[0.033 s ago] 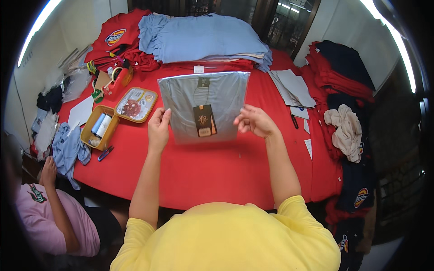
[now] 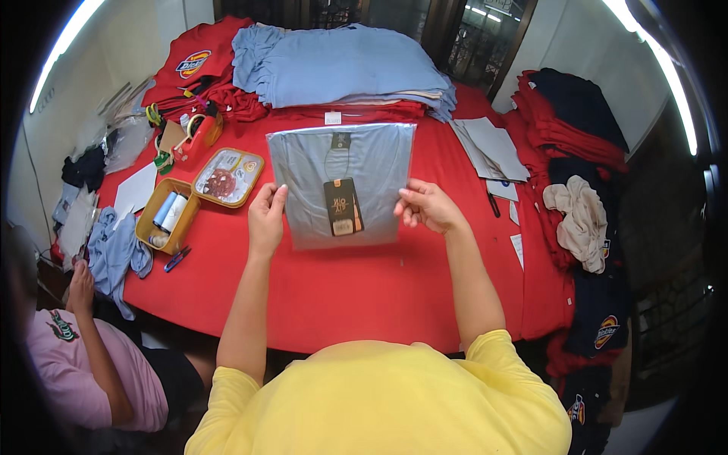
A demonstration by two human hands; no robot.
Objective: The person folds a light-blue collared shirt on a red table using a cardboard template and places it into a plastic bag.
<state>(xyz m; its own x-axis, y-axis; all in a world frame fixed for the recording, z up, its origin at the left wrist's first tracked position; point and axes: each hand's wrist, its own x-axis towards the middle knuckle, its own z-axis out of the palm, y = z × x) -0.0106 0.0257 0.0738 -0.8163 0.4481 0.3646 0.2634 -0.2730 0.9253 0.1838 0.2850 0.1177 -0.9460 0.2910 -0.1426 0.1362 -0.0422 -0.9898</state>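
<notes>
A folded light blue-grey garment in a clear plastic bag [image 2: 307, 182] is held up above the red-covered table. Through the plastic a black hang tag [image 2: 343, 206] shows on its front, with a small dark label [image 2: 340, 141] at the neck. At the bag's left edge, my left hand [image 2: 267, 216] pinches it between thumb and fingers. My right hand [image 2: 428, 206] grips the right edge, its fingers curled. The bag stands tilted, its lower edge nearest me.
Light blue garments [image 2: 341, 64] lie stacked at the back. An open yellow box [image 2: 171, 216] with thread spools and thread snips [image 2: 177, 258] are at left. Grey sheets [image 2: 489, 149], a beige cloth [image 2: 580, 220] and red garments [image 2: 565, 125] lie right. A co-worker [image 2: 98, 364] sits lower left.
The bag has tipped slightly, its top edge and tag sitting a little lower. My right fingers have closed in on its right edge; the left hand is nearly still.
</notes>
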